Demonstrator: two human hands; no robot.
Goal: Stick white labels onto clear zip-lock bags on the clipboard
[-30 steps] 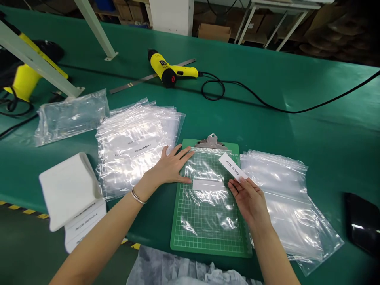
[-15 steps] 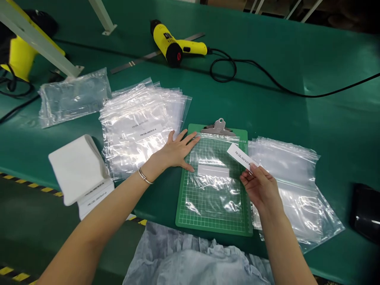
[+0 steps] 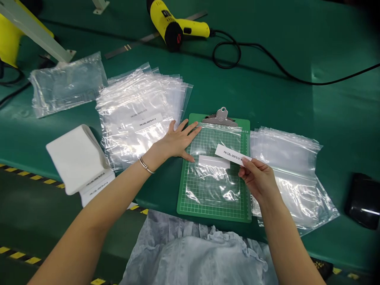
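In the head view, the left hand (image 3: 179, 140) lies open, fingers spread, with its fingertips at the left edge of a clear zip bag (image 3: 213, 186), apparently to keep the film flat and stop it sliding. The bag rests on a green gridded clipboard (image 3: 184, 206), its zip edge just by the metal clip (image 3: 222, 116); whether the clip pinches it I cannot tell. The grid probably serves as a guide for squaring things up. The right hand (image 3: 258, 176) pinches a printed label (image 3: 228, 153) by its right end between thumb and fingers, which leaves most of the lettering uncovered and the far end free. That free end hangs over the bag, near a white strip (image 3: 213, 162); contact is unclear. The 2 bag piles, a left stack (image 3: 130, 138) with labels showing and a right stack (image 3: 297, 158), flank the board, likely for easy reach.

Compared with 0.5 seconds ago, the label is tilted less and sits farther left, closer to the strip. The left hand keeps its place, and the bag looks unmoved on the clipboard.
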